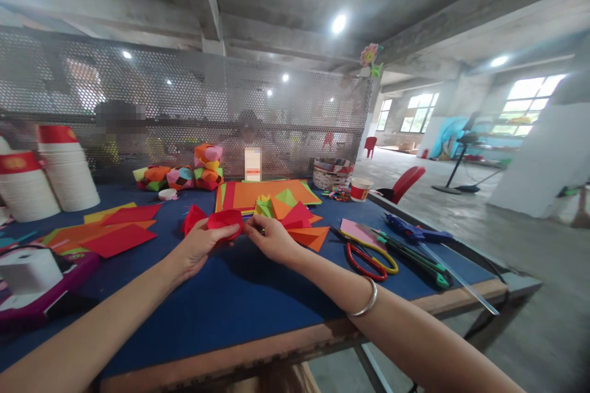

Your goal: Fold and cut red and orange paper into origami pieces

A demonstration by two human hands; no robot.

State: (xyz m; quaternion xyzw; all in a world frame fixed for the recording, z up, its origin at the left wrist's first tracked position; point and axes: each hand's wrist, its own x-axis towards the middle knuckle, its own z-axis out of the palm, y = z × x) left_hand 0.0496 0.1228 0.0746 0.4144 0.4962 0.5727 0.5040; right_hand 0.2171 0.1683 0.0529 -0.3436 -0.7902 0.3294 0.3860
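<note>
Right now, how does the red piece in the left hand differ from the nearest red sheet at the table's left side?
The red piece is held up in the left hand, while the red sheet lies on the table, overlapping orange paper.
The red piece is bent into a curve; the red sheet looks flat with straight edges.
Both are bright red and look like paper.

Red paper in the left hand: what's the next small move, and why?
Probably pinch the red paper at its right edge with the right hand: the left hand holds the paper, and the right hand's fingertips are bunched close to that edge, though whether they already touch it is unclear.
</note>
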